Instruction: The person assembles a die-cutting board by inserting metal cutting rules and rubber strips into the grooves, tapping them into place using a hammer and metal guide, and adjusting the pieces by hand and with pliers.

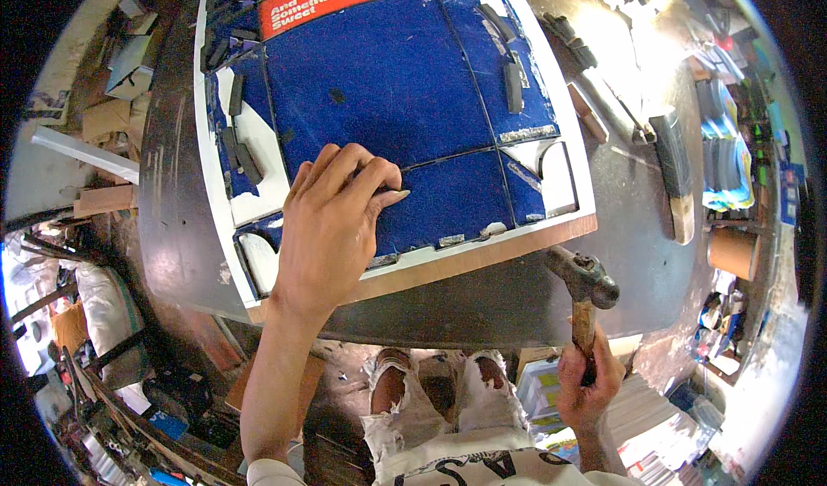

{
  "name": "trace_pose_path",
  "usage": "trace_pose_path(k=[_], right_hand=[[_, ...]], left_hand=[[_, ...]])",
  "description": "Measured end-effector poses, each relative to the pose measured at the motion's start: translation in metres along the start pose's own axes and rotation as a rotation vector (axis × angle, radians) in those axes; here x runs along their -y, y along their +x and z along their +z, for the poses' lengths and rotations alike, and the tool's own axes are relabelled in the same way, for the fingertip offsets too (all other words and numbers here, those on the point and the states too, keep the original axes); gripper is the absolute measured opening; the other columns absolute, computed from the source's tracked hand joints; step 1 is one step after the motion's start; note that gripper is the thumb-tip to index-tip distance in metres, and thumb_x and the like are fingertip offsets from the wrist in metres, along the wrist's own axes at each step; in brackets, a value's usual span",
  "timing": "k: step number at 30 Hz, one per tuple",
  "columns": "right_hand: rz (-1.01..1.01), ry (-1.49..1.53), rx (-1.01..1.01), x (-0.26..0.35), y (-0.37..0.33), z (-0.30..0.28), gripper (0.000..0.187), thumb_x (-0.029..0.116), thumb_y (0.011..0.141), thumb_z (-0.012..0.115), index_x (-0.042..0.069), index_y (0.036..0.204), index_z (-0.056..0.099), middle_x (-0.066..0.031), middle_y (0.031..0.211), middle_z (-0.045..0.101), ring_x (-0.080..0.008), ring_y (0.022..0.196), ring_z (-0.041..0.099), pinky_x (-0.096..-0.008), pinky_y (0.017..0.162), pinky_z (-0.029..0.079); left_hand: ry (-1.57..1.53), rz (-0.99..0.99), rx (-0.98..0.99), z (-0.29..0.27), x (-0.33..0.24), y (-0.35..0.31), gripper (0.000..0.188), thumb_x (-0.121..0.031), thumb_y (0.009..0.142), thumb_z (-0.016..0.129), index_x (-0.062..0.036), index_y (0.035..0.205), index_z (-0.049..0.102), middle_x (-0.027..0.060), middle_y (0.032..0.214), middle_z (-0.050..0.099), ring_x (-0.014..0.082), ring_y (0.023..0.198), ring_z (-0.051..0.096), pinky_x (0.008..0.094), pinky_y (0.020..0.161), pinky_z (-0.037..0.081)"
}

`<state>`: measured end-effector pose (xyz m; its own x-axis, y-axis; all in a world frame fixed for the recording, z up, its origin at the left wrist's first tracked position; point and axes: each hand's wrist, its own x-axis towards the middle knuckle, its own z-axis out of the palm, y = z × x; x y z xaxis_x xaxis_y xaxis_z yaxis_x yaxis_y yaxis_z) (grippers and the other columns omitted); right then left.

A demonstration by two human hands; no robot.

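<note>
A flat blue board [370, 90] with creased lines, a red printed panel and a white rim lies on the dark table. Over its near-left part is my left hand [336, 210], fingers curled together and resting close to the blue surface. Whatever those fingers pinch, if anything, is hidden. My right hand [590, 372] grips the wooden handle of a hammer [584, 281], held up past the board's near-right corner with its metal head on top. Dark rubbery strips [245, 160] lie along the board's left side, and another dark strip [514, 88] lies on its right side.
The dark table [413, 318] has a rounded near edge just in front of my legs. To the right of the board lies a knife-like tool with a dark handle [672, 163]. Stacked papers [650, 417] sit low at the right; cardboard pieces [108, 120] are at the far left.
</note>
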<state>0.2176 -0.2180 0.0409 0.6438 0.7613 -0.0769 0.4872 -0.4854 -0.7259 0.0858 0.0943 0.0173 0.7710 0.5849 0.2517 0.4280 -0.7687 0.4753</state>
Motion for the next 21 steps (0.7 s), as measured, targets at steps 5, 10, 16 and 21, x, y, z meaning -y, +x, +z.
trace_pose_path(k=[5,10,16,21], right_hand=[[0.124,0.038,-0.040,0.008,-0.008,0.008,0.041,0.028,0.100,0.049,-0.005,0.123,0.055,0.0003,0.063,0.051,-0.0059,0.054,0.049,-0.0230,0.048,0.037],[0.182,0.094,-0.014,0.019,-0.011,0.019,0.038,0.027,0.099,0.052,-0.004,0.121,0.058,0.0026,0.062,0.050,-0.0037,0.049,0.044,-0.0214,0.045,0.033],[0.250,0.109,0.076,0.025,-0.011,0.019,0.036,0.017,0.095,0.055,-0.006,0.123,0.055,-0.0121,0.078,0.066,-0.0126,0.062,0.061,-0.0274,0.056,0.049],[0.210,0.130,0.108,0.041,-0.006,0.028,0.037,0.019,0.095,0.055,-0.005,0.123,0.055,-0.0115,0.076,0.066,-0.0126,0.059,0.060,-0.0277,0.055,0.048]], left_hand=[[-0.163,0.011,-0.033,-0.005,0.002,-0.020,0.012,0.000,0.081,0.067,-0.0056,0.090,0.063,0.0054,0.086,0.061,0.0237,0.081,0.058,0.0380,0.073,0.045],[-0.204,-0.211,-0.150,-0.027,-0.016,-0.061,0.030,0.010,0.078,0.064,-0.0063,0.103,0.070,0.0092,0.082,0.063,0.0226,0.073,0.062,0.0285,0.067,0.047],[-0.246,-0.232,-0.248,-0.007,-0.022,-0.082,0.031,0.011,0.073,0.065,-0.0088,0.097,0.072,0.0068,0.084,0.069,0.0237,0.077,0.065,0.0327,0.071,0.050],[-0.126,-0.008,-0.080,-0.002,-0.037,-0.073,0.027,-0.003,0.072,0.073,-0.0156,0.096,0.073,-0.0004,0.095,0.072,0.0172,0.089,0.064,0.0363,0.083,0.042]])
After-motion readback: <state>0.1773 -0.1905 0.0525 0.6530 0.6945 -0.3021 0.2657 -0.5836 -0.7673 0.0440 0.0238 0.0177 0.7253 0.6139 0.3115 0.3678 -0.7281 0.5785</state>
